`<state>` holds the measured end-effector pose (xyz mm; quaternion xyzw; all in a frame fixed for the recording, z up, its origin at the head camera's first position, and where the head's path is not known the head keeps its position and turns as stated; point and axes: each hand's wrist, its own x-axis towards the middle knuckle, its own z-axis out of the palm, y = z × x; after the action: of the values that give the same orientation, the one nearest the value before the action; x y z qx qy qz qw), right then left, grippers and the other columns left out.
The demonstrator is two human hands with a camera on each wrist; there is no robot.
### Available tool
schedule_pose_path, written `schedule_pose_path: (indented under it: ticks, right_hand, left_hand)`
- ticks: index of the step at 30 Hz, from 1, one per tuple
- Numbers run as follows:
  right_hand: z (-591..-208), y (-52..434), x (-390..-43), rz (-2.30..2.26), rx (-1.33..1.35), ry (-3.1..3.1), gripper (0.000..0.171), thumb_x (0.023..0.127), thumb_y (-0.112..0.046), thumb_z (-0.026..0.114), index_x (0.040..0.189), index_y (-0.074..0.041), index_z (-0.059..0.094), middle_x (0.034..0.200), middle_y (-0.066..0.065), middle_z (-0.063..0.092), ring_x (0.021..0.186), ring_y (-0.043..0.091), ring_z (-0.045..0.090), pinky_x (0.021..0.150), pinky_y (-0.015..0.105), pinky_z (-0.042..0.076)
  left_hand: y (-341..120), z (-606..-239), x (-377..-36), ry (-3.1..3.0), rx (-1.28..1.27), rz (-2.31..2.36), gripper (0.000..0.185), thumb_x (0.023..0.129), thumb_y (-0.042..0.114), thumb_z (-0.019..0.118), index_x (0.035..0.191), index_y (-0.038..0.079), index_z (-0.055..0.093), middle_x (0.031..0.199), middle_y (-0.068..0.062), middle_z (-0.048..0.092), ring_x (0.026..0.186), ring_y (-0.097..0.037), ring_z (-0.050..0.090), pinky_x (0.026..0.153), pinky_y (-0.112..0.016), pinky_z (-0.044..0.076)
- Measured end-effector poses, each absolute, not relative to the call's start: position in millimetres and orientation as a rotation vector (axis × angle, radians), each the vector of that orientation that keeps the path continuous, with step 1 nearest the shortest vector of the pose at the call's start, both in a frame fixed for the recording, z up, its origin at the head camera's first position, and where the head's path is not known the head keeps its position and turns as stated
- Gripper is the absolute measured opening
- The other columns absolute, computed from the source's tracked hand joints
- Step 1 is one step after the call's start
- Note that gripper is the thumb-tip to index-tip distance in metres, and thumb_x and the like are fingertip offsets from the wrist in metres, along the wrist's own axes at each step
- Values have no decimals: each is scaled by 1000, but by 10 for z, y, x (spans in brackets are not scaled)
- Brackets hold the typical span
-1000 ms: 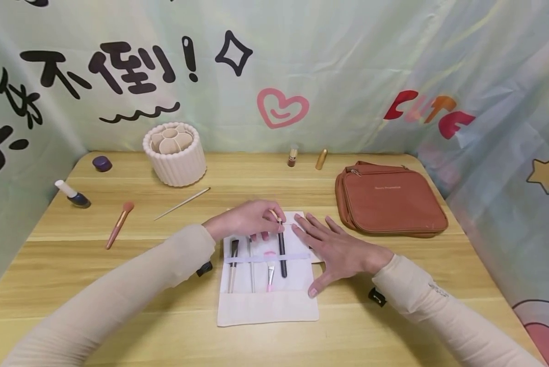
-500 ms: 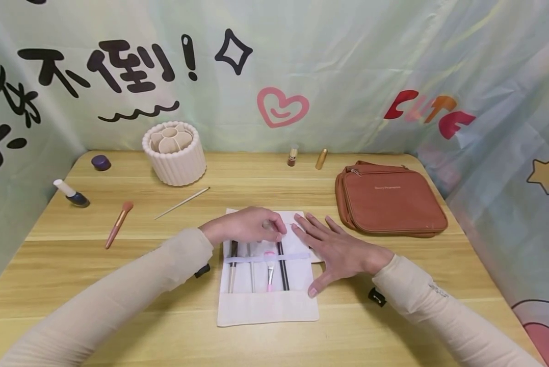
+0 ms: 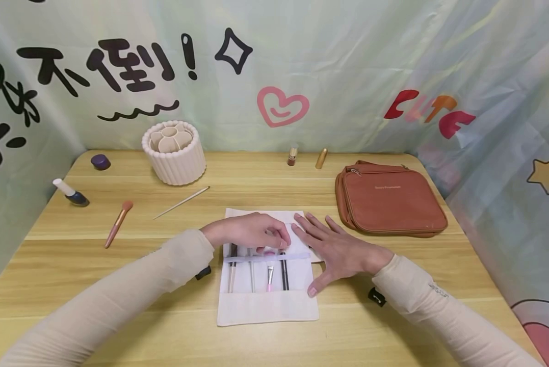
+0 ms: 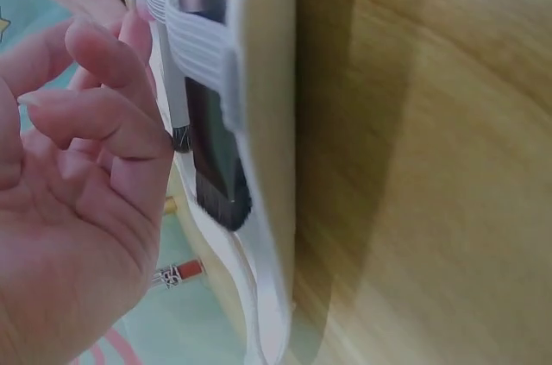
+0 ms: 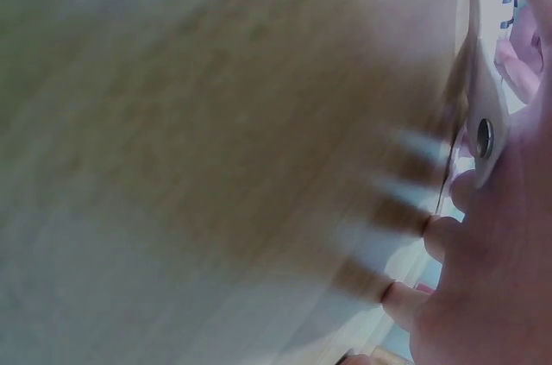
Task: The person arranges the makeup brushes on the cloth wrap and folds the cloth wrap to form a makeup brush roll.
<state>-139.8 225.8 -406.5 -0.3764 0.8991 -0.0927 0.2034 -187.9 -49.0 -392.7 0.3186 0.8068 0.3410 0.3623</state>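
Black stick lower, bottom hidden

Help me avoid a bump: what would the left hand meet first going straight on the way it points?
Likely the right hand, spread just beyond the left hand; their relative height is unclear.

Head view: backdrop at 10 o'clock — large black Chinese characters 不倒, "!" at 11; further characters towards 9, stylised, partly cut off. Backdrop at 2 — "CUTE", coloured letters. Brown bag, 3 o'clock: small line, too blurred. Left wrist view, 7 o'clock: lipstick, monogram unclear.
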Motion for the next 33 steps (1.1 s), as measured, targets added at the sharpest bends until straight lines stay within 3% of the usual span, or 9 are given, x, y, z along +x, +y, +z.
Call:
schedule_pose_path:
  ticks: [5, 12, 22, 27, 33]
  right_hand:
    - [-4066, 2266, -1398, -256, -1048, 2507, 145, 73, -81, 84, 175, -9, 10, 185, 13, -4, 170, 43, -3, 131, 75, 4]
    - [-4060, 2271, -1402, -265, -1049, 2505, 144, 74, -81, 84, 175, -9, 10, 184, 13, -5, 170, 43, -5, 131, 75, 3]
    - [-4044, 2242, -1400, -279, -1046, 2488, 144, 75, -78, 86, 175, -9, 9, 184, 13, -6, 170, 43, -6, 131, 74, 1]
    - [-4030, 2249, -1398, -264, -1030, 2492, 145, 74, -79, 86, 175, -9, 8, 184, 12, -7, 170, 42, -6, 131, 74, 1]
    - [-4032, 2237, -1396, -278, -1039, 2480, 144, 75, -76, 87, 175, -8, 9, 184, 14, -7, 170, 43, -6, 131, 75, 1]
  left_hand:
    - [-488, -3920, -1871, 2080, 832, 863, 16, 112, 33, 64, 118, 24, 75, 101, 4, 75, 68, -12, 62, 72, -29, 52]
    - [-638, -3954, -1899, 2134, 855, 916, 20, 112, 30, 64, 126, 20, 74, 115, 3, 75, 75, -12, 68, 76, -31, 56]
    - [-1602, -3943, -2001, 2525, 604, 1041, 21, 108, 24, 70, 123, 11, 74, 117, -8, 76, 90, -19, 70, 78, -35, 59]
    - [-2015, -3924, -2011, 2812, 465, 864, 19, 106, 23, 72, 120, 10, 74, 117, -10, 77, 100, -27, 72, 90, -48, 55]
    - [-2201, -3985, -2054, 2964, 457, 673, 21, 104, 19, 74, 120, 5, 72, 120, -15, 77, 112, -37, 70, 97, -60, 53]
